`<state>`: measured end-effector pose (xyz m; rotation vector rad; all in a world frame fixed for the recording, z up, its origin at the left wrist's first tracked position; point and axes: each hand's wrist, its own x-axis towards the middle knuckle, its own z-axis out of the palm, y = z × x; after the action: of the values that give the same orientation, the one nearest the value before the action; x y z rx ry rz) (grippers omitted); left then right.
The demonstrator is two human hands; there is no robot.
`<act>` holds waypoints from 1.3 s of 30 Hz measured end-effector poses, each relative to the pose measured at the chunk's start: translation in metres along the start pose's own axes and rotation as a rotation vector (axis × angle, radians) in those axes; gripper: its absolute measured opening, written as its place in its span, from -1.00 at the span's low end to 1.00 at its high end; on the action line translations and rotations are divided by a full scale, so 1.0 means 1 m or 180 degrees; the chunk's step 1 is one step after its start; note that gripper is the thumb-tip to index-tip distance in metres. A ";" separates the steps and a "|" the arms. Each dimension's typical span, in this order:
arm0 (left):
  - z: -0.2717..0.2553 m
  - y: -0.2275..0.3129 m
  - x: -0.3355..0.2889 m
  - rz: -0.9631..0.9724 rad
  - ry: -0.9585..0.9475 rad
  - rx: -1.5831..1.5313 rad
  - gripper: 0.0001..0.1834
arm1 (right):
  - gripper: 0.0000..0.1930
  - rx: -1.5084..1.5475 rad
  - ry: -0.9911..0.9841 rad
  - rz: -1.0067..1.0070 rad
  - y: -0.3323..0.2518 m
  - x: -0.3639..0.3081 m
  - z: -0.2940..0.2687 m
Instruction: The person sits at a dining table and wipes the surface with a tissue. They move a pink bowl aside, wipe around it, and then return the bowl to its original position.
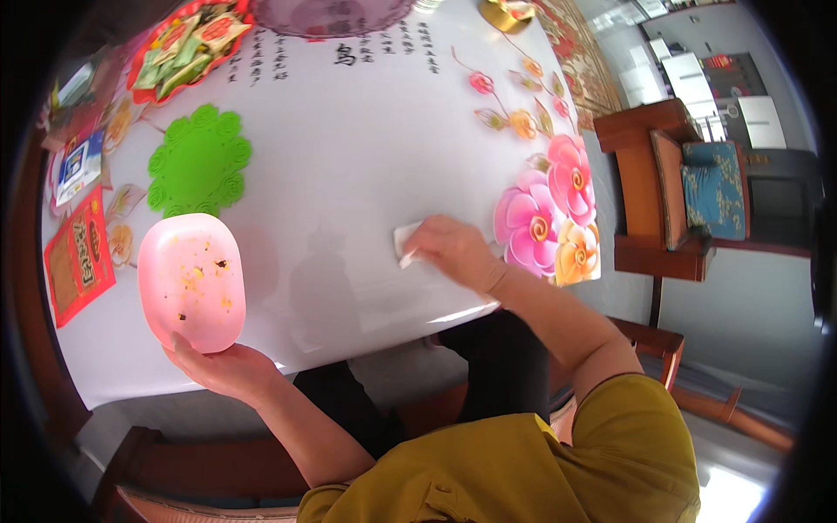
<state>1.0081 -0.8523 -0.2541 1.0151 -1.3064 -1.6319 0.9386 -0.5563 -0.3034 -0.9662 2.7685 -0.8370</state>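
My left hand (224, 370) grips the near end of a pink oval dish (193, 292), thumb over its rim. Yellow crumbs and a few dark bits are scattered inside the dish. It is held above the left part of the table, tilted so its inside shows. Farther right, my right hand (453, 249) presses a white tissue (404, 240) against the tabletop, its fingers closed over the tissue's right side. Beyond the dish lies a green scalloped mat (201, 160), whose near edge the dish partly covers.
The white tablecloth (349, 183) bears printed flowers. At the far left stands a red tray (179, 87) of wrapped snacks, and a red food packet (80, 257) lies by the left edge. A purple translucent bowl (327, 19) and a gold dish (504, 16) sit at the back. A wooden chair (641, 131) is on the right.
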 end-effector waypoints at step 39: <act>-0.105 0.005 -0.149 -0.0307 -0.2635 0.0970 -0.61 | -0.84 -0.0345 0.1113 0.2191 0.031 -0.120 -0.043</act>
<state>1.1600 -0.7521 -0.2483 0.5637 -2.1188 -2.0694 1.0058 -0.4445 -0.2940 0.1796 3.1123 -0.7856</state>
